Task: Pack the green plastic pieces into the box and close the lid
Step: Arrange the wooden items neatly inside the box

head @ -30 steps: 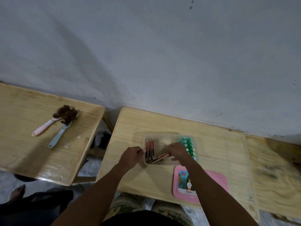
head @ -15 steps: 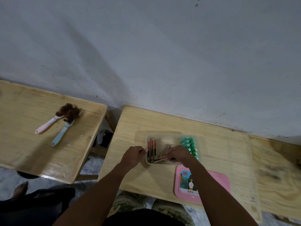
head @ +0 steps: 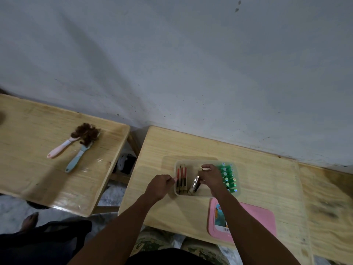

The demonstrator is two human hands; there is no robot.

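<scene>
A clear plastic box [head: 176, 192] stands on the wooden table in front of me. Several green plastic pieces [head: 228, 177] stand in rows along its right side. Flat red and dark strips [head: 181, 177] line its left side. My right hand [head: 211, 177] is inside the box, fingers closed on a flat shiny strip [head: 194, 185] that leans at an angle. My left hand [head: 159, 186] grips the box's left wall with curled fingers. The pink lid [head: 256, 220] lies on the table in front of the box, partly hidden by my right forearm.
A second wooden table [head: 28, 169] stands to the left with a pink-handled brush [head: 61, 149] and a blue-handled brush [head: 75, 159] on it. A gap with dark objects separates the tables. A grey wall rises behind. My knees show below the table edge.
My right hand has shifted farther into the box and tilted the shiny strip more upright. My left hand stays on the box's left wall.
</scene>
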